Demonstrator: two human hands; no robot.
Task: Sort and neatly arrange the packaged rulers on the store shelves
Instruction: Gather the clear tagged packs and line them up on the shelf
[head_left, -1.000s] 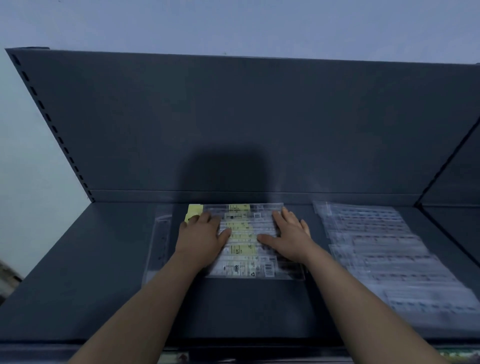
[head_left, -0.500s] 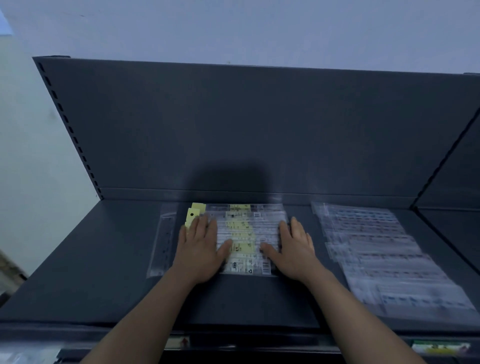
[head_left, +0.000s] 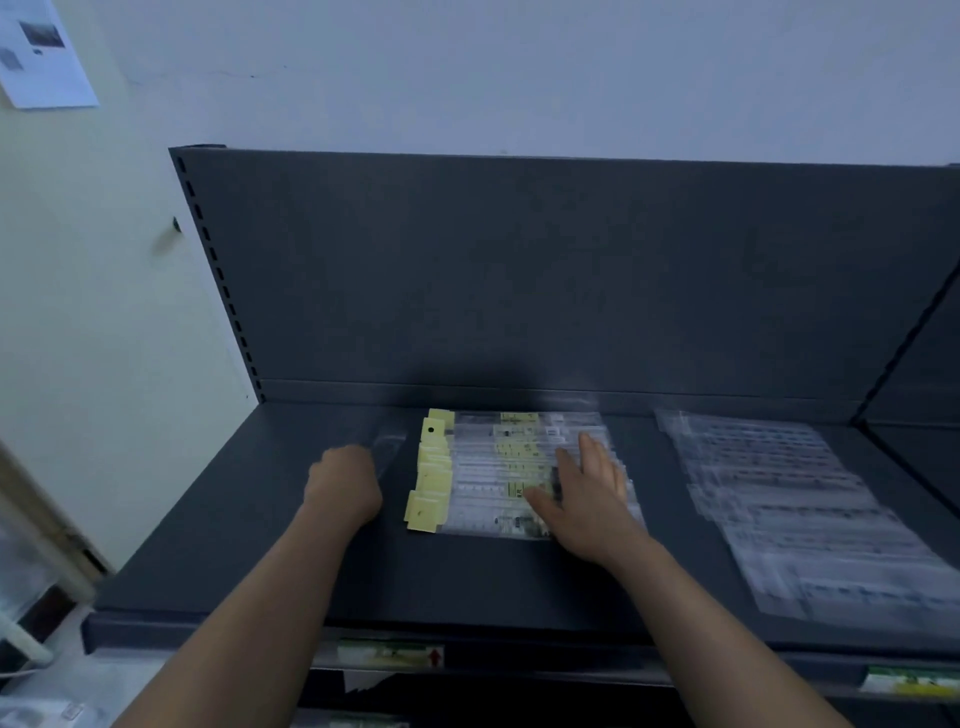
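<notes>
So here's the top shelf (head_left: 218, 561), dark grey, with a tall back panel (head_left: 519, 270) behind it. Roughly in the middle, pushed up near the back edge, sits a fanned-out pile of yellow-tabbed ruler packs (head_left: 493, 473). They overlap like roof tiles, with the yellow hang tabs (head_left: 434, 467) all lined up down the pile's left side.

The right hand (head_left: 587, 493) lies flat on the right part of that pile, palm down and fingers straight and a bit spread. It's pressing on the packs, not grabbing anything.

The left hand (head_left: 343, 486) is just left of the pile, knuckles up and fingers curled under. A single clear ruler pack (head_left: 388, 446) pokes out past those fingers toward the back edge. It's pretty motion-blurred, so honestly I can't tell if the hand really grips it or is just curled on top of it.

Over toward the right end of the shelf, apart from the yellow pile, there's a second overlapping row of clear ruler packs (head_left: 795, 499) running from the back edge almost to the front edge.

Price label strips (head_left: 389, 653) sit under the shelf's front edge. A sheet of paper (head_left: 44, 52) is stuck on the wall, top left.
</notes>
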